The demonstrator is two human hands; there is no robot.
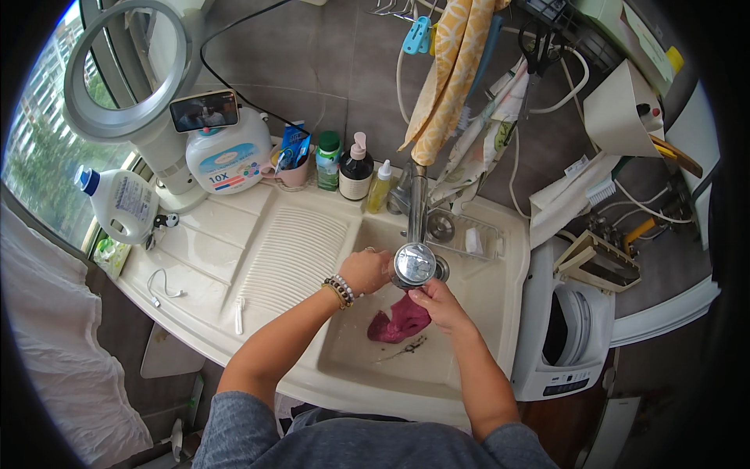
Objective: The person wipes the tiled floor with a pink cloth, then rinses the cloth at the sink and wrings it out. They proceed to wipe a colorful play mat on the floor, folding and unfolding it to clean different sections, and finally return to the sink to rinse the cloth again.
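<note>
A wet dark-red cloth [401, 319] hangs into the laundry sink [422, 378], its lower end near the basin floor. My right hand [439, 308] pinches its upper edge between thumb and fingers, just below the chrome faucet head [415, 264]. My left hand [366, 271], with bead bracelets at the wrist, is on the left side of that faucet head. Its fingertips are partly hidden there, so whether it grips anything is unclear. Dark debris [413, 346] lies on the basin floor under the cloth. Behind the faucet head the metal drain [441, 269] partly shows.
Left of the basin is a ribbed washboard [296, 252]. Along the back stand a detergent jug [228, 158], a pump bottle [356, 170] and a pink cup [291, 173]. A yellow patterned cloth [448, 76] hangs above the faucet. A wire rack [495, 237] sits at the basin's back right.
</note>
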